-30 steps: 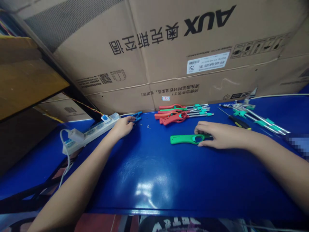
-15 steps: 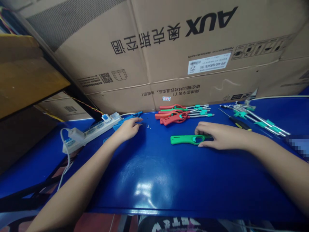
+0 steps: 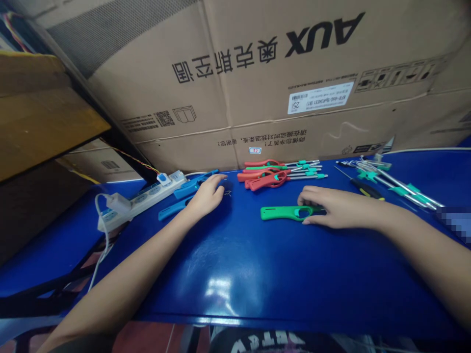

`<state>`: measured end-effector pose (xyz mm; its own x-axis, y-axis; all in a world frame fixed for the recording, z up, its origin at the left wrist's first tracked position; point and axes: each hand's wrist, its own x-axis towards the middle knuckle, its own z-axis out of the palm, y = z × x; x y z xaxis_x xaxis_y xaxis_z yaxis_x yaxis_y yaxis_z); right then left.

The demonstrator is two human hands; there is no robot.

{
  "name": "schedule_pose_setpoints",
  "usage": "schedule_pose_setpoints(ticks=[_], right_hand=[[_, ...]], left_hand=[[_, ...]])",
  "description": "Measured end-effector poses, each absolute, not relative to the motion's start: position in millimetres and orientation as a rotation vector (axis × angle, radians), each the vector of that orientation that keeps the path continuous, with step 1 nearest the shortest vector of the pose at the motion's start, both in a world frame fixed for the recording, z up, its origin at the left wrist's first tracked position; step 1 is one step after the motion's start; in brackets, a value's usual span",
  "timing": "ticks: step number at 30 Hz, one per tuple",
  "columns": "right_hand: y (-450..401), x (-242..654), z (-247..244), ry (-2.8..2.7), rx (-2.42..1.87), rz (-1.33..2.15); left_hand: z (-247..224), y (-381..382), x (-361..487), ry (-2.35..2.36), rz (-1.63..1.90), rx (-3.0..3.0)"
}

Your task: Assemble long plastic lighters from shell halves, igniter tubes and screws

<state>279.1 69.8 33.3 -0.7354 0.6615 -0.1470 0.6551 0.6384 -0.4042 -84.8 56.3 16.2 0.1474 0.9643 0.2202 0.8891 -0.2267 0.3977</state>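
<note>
My right hand [image 3: 320, 206] is closed round the front end of a green lighter case [image 3: 281, 213], which lies level with its handle pointing left. My left hand [image 3: 209, 196] hovers or rests over the blue table, fingers apart and pointing right, with nothing visible in it. Close by are tiny pale bits [image 3: 227, 193], partly hidden by its fingers. Blue lighter cases [image 3: 191, 187] lie behind and left of my left hand. Several red lighters [image 3: 268, 181] with metal rods, one green among them, are piled at the back middle.
A black and yellow screwdriver [image 3: 366, 189] lies beyond my right forearm, beside metal rods with teal parts [image 3: 405, 186]. A white power strip [image 3: 147, 196] with cords lies at the left. Behind the blue table [image 3: 228, 274] stands a large cardboard box [image 3: 235, 98].
My left hand has moved right, uncovering more of the blue cases and covering some small bits. My right hand and the green case keep their places.
</note>
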Motion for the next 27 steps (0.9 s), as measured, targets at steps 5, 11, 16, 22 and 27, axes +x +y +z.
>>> schedule_pose_setpoints(ticks=[5, 11, 16, 22, 27], right_hand=[[69, 279, 33, -2.824, -1.135, 0.688], [68, 280, 35, -2.834, -1.145, 0.674], [68, 279, 34, -2.840, -1.162, 0.673], [69, 279, 33, -2.827, -1.155, 0.673], [69, 280, 33, -2.829, -1.151, 0.672]], left_hand=[[5, 71, -76, 1.828, 0.553, 2.288], [5, 53, -71, 1.827, 0.493, 2.296], [15, 42, -73, 1.849, 0.483, 2.257], [50, 60, -125, 2.141, 0.545, 2.088], [65, 67, -177, 2.256, 0.433, 1.937]])
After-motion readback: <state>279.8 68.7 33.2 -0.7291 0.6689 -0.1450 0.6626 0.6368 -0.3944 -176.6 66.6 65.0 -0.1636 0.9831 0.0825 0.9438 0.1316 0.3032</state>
